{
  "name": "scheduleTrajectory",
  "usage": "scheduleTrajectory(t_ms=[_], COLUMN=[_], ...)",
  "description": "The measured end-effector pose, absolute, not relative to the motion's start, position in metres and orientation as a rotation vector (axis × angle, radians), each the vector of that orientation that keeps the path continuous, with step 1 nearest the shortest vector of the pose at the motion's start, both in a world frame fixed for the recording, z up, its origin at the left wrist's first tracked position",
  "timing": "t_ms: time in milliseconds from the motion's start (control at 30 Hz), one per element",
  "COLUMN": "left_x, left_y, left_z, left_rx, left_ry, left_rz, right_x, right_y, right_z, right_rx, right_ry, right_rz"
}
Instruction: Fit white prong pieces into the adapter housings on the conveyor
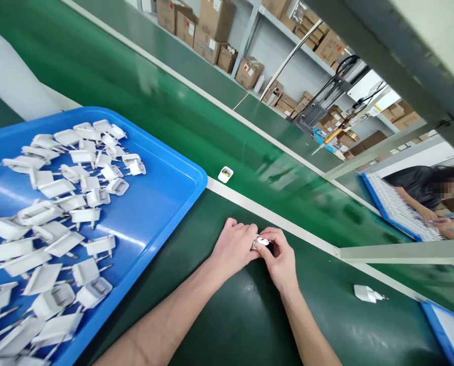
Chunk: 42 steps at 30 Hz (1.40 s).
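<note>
Both hands meet over the dark green bench around a small white charger plug part (262, 241). My left hand (235, 245) is closed over its left end, with the back of the hand hiding much of it. From the other side, my right hand (282, 258) pinches the part between thumb and fingers. A small dark patch shows beside the part under the right fingers. Beyond the hands, a white charger housing (226, 174) with a yellow bit inside lies on the bright green belt. To the right, a white plug (368, 294) with pins rests on the bench.
A blue tray (189, 188) full of loose white two-pin plug housings (84, 216) stands at left. A pale frame post (398, 253) crosses at right, near another blue-edged tray (446, 333). Across the belt, a person (417, 198) works beside a filled tray (394, 213).
</note>
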State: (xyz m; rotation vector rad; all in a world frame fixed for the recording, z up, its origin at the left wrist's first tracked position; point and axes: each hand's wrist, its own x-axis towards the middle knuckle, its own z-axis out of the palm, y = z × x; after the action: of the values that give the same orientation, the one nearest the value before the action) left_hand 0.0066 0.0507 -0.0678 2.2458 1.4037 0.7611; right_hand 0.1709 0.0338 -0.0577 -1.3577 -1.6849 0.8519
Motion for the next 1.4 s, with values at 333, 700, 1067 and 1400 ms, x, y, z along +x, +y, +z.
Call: scheduleTrajectory(t_ms=[333,700,1067,1400], left_x=[0.002,0.003,-0.002,0.007], left_y=[0.048,0.046,0.043,0.037], left_z=[-0.059,-0.066,-0.059,-0.071], left_rx=[2.264,2.27,2.224,1.867], left_ry=[1.323,1.326,1.436,1.646], left_rz=[0.682,0.72,0.825,1.145], right_x=[0.199,0.355,0.163,0.141], right_y=[0.028,-0.007,0.142,0.132], right_z=[-0.041,-0.021,-0.027,-0.015], right_rx=[-1.318,-1.842,-1.49,-1.051], right_ry=[-1.929,-1.784,-2.038,-2.586], right_rz=[0.87,0.006,0.378,0.598])
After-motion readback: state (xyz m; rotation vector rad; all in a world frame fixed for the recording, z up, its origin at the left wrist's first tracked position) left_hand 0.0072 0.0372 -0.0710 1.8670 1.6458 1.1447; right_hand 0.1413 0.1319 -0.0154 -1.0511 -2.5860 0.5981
